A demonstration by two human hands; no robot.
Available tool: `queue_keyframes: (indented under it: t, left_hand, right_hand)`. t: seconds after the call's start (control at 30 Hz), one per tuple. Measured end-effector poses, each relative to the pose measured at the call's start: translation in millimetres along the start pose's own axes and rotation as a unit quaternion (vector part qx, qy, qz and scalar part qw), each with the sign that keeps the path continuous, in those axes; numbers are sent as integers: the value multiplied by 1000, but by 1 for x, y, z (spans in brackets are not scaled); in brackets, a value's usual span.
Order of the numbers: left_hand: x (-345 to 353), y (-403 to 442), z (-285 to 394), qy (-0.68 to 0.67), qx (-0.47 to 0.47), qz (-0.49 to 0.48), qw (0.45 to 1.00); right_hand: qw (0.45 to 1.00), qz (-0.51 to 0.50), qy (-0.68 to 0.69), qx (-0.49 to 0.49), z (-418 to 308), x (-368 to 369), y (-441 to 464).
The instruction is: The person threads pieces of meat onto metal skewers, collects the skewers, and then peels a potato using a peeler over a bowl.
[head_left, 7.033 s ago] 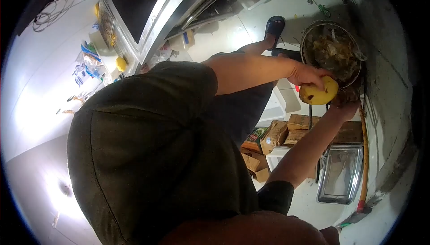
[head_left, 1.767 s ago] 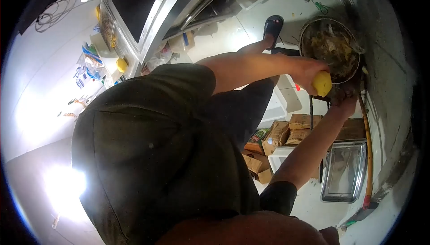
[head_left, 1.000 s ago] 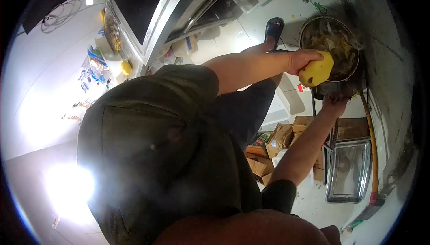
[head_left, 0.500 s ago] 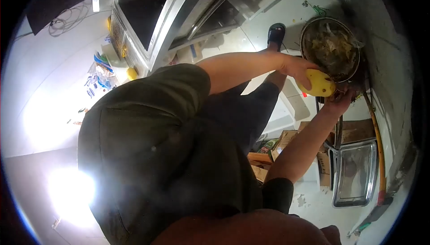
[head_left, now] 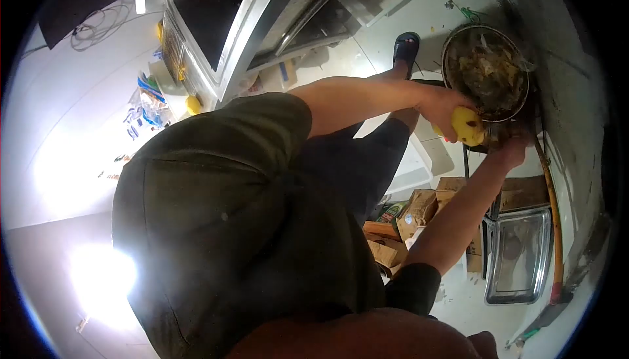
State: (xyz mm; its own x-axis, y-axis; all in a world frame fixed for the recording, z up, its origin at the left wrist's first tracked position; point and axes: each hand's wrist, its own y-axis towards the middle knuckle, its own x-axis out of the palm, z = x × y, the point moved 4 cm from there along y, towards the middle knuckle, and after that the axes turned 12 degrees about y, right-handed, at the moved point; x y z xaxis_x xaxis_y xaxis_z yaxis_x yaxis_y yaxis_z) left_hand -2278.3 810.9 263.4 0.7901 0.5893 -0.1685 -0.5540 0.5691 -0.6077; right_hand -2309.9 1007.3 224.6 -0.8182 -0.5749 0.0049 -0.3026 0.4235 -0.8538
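Observation:
My left hand [head_left: 440,111] is closed around a large yellow potato [head_left: 466,127], its surface pale and dotted with dark brown spots. The potato is at the near rim of a round bin [head_left: 448,45] full of peelings and scraps [head_left: 488,74]. Just beyond the potato's far end is my right hand [head_left: 514,148], blurred, with its fingers curled. Whatever it grips is too small and smeared to make out.
A rectangular metal tray [head_left: 517,293] and a long wooden pole [head_left: 554,228] lie to the right. Cardboard boxes [head_left: 419,209] stand below my arms. A metal-framed cabinet [head_left: 246,38] is on my left. My sandalled foot [head_left: 406,45] is beside the bin.
My right hand has moved outward, away from the potato's end. The potato has turned in my left hand, showing its spots from another side.

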Motion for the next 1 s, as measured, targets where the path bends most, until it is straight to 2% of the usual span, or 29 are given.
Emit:
queue_keyframes:
  t: [0.07, 0.13, 0.23, 0.3, 0.33, 0.37, 0.43, 0.5, 0.63, 0.7, 0.77, 0.87, 0.93, 1.0]
  left_hand:
    - [2, 0, 1, 19, 52, 49, 997]
    - [-1, 8, -7, 22, 64, 85, 994]
    - [-5, 12, -3, 20, 62, 82, 995]
    - [-6, 8, -2, 20, 70, 75, 994]
    - [-6, 6, -4, 18, 83, 84, 993]
    - [-5, 6, -2, 14, 97, 95, 991]
    - [-8, 4, 1, 57, 111, 128, 984]
    - [-14, 5, -2, 94, 116, 142, 979]
    - [-9, 7, -1, 109, 124, 127, 978]
    - [-10, 5, 0, 112, 137, 132, 975]
    - [-8, 4, -5, 115, 155, 142, 971]
    - [-13, 6, -13, 127, 153, 166, 966]
    - [-8, 8, -7, 156, 145, 173, 962]
    - [-11, 5, -8, 164, 133, 170, 963]
  right_hand:
    - [1000, 12, 21, -10, -5, -8, 21]
    - [1000, -10, 16, -15, -5, -6, 16]
    - [981, -84, -139, -104, 1, -11, 27]
    - [930, -120, -277, -208, 11, -25, 79]
    - [919, -119, -304, -221, 15, -36, 108]
    - [932, -111, -288, -190, 15, -43, 120]
    - [980, -81, -166, -76, 9, -10, 69]
    - [990, -120, -63, -29, 2, 12, 22]
    - [960, -107, -227, -127, 11, 1, 56]
    - [920, -123, -305, -213, 13, -9, 100]
    - [890, -138, -350, -258, 12, -18, 114]
    - [893, -141, -354, -240, 11, -9, 76]
    - [958, -86, -243, -127, 9, -1, 48]
    - [926, -105, -297, -206, 21, -16, 95]
